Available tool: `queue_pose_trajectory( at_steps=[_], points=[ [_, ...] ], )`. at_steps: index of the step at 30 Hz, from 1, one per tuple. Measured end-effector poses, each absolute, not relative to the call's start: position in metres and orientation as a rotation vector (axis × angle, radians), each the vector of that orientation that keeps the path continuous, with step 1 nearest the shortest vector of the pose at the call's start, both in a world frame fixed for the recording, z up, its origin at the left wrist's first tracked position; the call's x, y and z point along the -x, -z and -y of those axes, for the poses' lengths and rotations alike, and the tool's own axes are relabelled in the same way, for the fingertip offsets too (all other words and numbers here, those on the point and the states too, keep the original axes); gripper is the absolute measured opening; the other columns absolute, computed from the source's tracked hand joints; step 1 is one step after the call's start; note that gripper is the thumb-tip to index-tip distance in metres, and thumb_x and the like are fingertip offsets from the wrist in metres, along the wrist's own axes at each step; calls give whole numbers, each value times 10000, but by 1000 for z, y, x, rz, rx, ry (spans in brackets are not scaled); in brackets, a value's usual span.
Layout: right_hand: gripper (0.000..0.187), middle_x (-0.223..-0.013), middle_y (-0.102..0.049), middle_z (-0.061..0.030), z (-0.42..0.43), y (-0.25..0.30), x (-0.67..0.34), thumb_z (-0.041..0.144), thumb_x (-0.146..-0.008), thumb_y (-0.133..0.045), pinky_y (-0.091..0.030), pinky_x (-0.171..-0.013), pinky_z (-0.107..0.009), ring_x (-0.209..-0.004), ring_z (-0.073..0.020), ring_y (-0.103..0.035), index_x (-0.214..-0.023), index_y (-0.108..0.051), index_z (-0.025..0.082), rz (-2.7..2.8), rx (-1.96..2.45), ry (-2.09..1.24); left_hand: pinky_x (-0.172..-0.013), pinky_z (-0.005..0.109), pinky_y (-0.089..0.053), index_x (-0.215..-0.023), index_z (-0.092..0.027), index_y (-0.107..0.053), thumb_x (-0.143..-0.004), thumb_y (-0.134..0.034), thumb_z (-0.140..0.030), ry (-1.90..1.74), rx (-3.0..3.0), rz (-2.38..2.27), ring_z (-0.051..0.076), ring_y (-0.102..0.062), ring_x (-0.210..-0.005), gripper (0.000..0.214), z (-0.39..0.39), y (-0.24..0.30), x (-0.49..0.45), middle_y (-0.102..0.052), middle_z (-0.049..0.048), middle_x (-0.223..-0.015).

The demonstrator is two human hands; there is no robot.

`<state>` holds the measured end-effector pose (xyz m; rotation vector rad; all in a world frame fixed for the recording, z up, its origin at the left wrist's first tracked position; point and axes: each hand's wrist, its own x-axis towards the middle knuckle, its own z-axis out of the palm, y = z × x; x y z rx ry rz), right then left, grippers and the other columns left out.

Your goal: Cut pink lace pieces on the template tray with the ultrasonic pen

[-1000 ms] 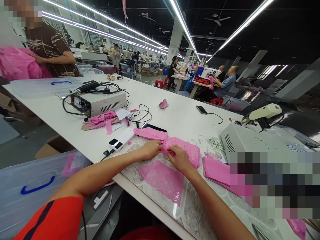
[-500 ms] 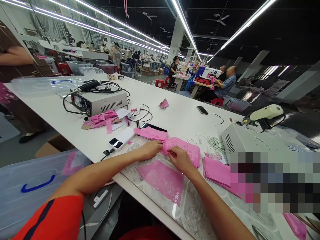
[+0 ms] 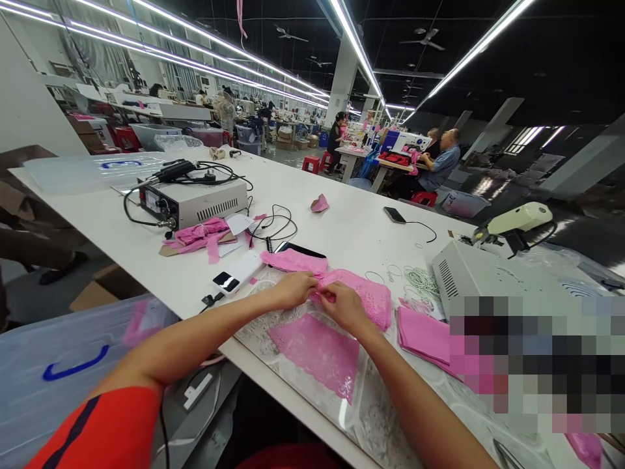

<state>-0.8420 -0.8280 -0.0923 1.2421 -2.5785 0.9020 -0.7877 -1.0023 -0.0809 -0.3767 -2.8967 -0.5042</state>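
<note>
A strip of pink lace (image 3: pixel 364 290) lies bunched across the white table (image 3: pixel 342 228) in front of me. My left hand (image 3: pixel 293 290) and my right hand (image 3: pixel 344 307) meet at its gathered middle, fingers pinched on the lace. A flat pink lace panel (image 3: pixel 317 352) lies nearer me under a clear plastic sheet. A stack of pink fabric pieces (image 3: pixel 422 335) sits to the right of my right hand.
A grey control box (image 3: pixel 195 198) with cables stands at the left, pink lace scraps (image 3: pixel 200 234) beside it. A white power bank (image 3: pixel 237 273), a dark phone (image 3: pixel 297 249), a second phone (image 3: pixel 393 214), elastic loops (image 3: pixel 422 280) and a white machine (image 3: pixel 483 273) are around. Other workers sit farther back.
My hands have drawn closer together on the lace. The person with the pink bundle at the far left has moved out of view.
</note>
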Motion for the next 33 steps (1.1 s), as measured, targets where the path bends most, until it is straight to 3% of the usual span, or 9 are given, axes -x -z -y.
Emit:
queue_pose_trajectory(
  at_steps=[7, 10, 14, 18, 20, 25, 33],
  points=[
    [103, -677, -656, -3, 831, 89, 847, 235, -783, -560, -429, -578, -256, -608, -142, -584, -726, -644, 216, 2543, -1101, -1103, -690, 267, -449, -839, -162, -603, -890, -474, -186, 613, 181, 2796, 167, -599, -786, 141, 986, 79, 782, -652, 39, -854],
    [118, -619, -650, 9, 822, 78, 851, 274, -784, -537, -461, -581, -260, -575, -142, -602, -709, -606, 214, 2500, -984, -1247, -690, 275, -450, -811, -169, -587, -865, -544, -261, 626, 118, 2774, 177, -597, -785, 115, 968, 80, 775, -647, 40, -844],
    [108, -608, -661, -2, 806, 60, 853, 306, -753, -554, -495, -569, -275, -559, -158, -624, -702, -583, 216, 2426, -792, -1382, -730, 345, -463, -829, -157, -594, -810, -620, -463, 578, 32, 2773, 253, -604, -846, 308, 935, 77, 777, -633, 102, -892],
    [117, -599, -668, -10, 786, 42, 851, 325, -727, -570, -528, -559, -290, -536, -167, -640, -720, -593, 210, 2338, -597, -1476, -806, 412, -456, -870, -135, -619, -808, -582, -586, 518, 28, 2776, 306, -595, -921, 457, 898, 69, 796, -626, 146, -938],
    [146, -613, -674, -16, 770, 33, 849, 349, -726, -576, -544, -576, -296, -550, -171, -654, -729, -586, 204, 2276, -495, -1505, -820, 426, -450, -895, -129, -627, -835, -561, -551, 485, 47, 2777, 315, -588, -946, 432, 881, 64, 807, -625, 153, -949],
    [212, -631, -677, -37, 703, 28, 827, 406, -743, -575, -545, -558, -294, -581, -192, -681, -742, -550, 195, 2126, -201, -1494, -802, 431, -438, -948, -107, -626, -842, -542, -252, 395, 221, 2783, 321, -561, -990, 199, 851, 59, 817, -618, 178, -1014],
    [234, -541, -618, 1, 607, 102, 734, 406, -792, -505, -426, -507, -266, -467, -151, -582, -655, -524, 217, 2573, -13, -1017, -883, 394, -395, -819, -153, -640, -824, -535, -123, 212, 998, 2673, 222, -555, -884, 110, 844, 93, 757, -643, 83, -913]
  ],
)
